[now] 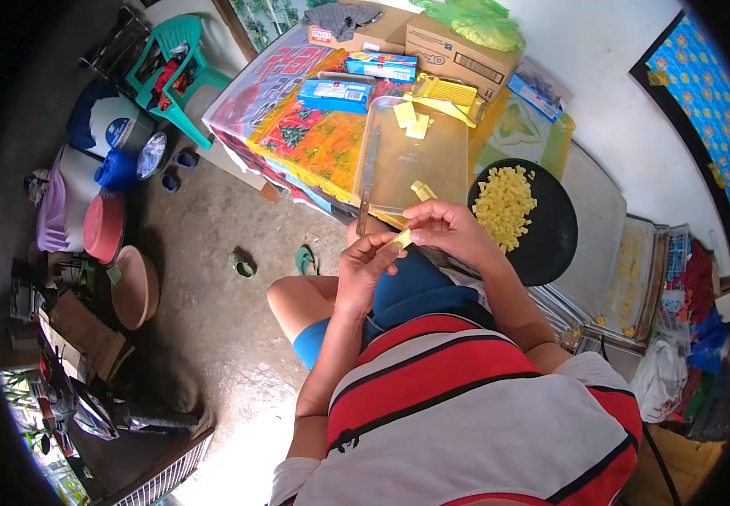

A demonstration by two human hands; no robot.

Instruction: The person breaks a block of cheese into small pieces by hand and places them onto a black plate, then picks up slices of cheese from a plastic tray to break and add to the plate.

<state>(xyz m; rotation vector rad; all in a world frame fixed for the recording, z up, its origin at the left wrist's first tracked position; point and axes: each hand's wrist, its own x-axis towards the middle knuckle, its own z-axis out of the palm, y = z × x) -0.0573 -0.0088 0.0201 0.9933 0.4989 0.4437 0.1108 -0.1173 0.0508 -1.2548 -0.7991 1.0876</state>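
Note:
Both of my hands meet in front of my lap, near the board's front edge. My left hand point(371, 263) pinches one end of a small pale yellow piece point(402, 239), and my right hand point(449, 229) pinches its other end. Just beyond them, another yellow piece point(422, 191) lies on the translucent cutting board point(432, 160). Flat yellow slices point(416, 126) rest near the board's far end. A knife point(368, 173) lies along the board's left side. To the right, a round black pan point(557, 221) holds a heap of yellow cubes point(504, 207).
Blue boxes point(335, 95), a yellow slicer-like tray point(449, 94) and a cardboard box point(457, 61) stand at the table's back. Stacked metal trays point(626, 270) are on the right. A green chair point(181, 76), basins point(135, 287) and slippers point(306, 260) are on the left.

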